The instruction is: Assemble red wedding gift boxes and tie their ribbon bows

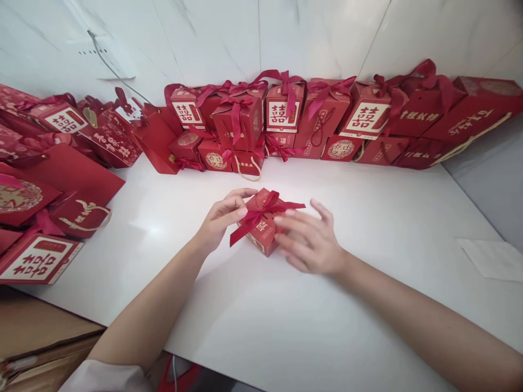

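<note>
A small red gift box [267, 246] with pale printed characters lies on the white table, tied on top with a dark red ribbon bow [265, 209]. My left hand [224, 218] grips the box at its far left corner, thumb near the ribbon and fingers curled behind. At the box's right side is my right hand [312, 239], slightly blurred, its fingers apart and the fingertips over the box's right edge. Whether those fingertips touch the box I cannot tell. One ribbon tail hangs toward me at the left; the other points right, above my right hand.
Along the wall stands a stacked row of red gift boxes [286, 117] with bows. More red boxes and bags [84, 209] crowd the table's left side. A white sheet [490, 258] lies at the right. Brown cardboard [32, 321] sits below the table's left edge.
</note>
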Demonstrator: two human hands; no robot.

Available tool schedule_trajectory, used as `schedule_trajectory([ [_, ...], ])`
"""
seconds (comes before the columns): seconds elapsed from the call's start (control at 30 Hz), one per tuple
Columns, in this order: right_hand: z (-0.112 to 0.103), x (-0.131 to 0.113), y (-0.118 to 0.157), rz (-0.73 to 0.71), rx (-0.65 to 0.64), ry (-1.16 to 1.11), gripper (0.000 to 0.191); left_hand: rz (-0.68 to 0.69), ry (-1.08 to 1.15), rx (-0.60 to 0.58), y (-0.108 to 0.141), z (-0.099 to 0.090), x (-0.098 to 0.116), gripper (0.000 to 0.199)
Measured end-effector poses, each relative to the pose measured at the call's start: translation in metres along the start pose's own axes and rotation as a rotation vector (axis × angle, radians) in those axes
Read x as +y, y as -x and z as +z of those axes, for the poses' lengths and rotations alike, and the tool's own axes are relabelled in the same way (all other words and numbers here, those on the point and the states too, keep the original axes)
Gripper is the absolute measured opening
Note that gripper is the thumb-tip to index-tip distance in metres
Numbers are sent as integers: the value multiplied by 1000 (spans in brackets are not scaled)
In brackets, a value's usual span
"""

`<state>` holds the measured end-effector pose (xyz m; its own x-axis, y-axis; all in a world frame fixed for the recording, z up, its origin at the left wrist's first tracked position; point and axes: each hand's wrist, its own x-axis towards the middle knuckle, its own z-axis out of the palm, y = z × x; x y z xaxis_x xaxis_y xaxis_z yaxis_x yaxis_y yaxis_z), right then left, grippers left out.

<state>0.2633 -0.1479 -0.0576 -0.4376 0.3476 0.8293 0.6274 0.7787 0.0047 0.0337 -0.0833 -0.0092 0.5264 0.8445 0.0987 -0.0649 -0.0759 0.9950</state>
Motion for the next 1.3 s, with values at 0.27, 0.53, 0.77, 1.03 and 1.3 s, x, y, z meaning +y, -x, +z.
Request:
schedule_trajectory([
  [0.27, 10, -62, -21, -179, -190, 90, 17, -20, -5, 32, 1, 2, 0, 36],
  [0.53, 26, -73, -54, -23, -409, 308, 29, -173, 109, 63, -3, -6, -3, 47],
  [0.77, -19, -38, -77, 128, -467, -300, 24, -30, -286, 154, 0, -6, 4, 35],
  [1.03, -72, 16, -81, 240, -743, -659, 20, -51, -396, 123, 1, -1, 3, 38],
  [1.3, -75, 14, -80, 255, -884, -638, 23, -25, -445, 98, 3, 4, 2, 32],
])
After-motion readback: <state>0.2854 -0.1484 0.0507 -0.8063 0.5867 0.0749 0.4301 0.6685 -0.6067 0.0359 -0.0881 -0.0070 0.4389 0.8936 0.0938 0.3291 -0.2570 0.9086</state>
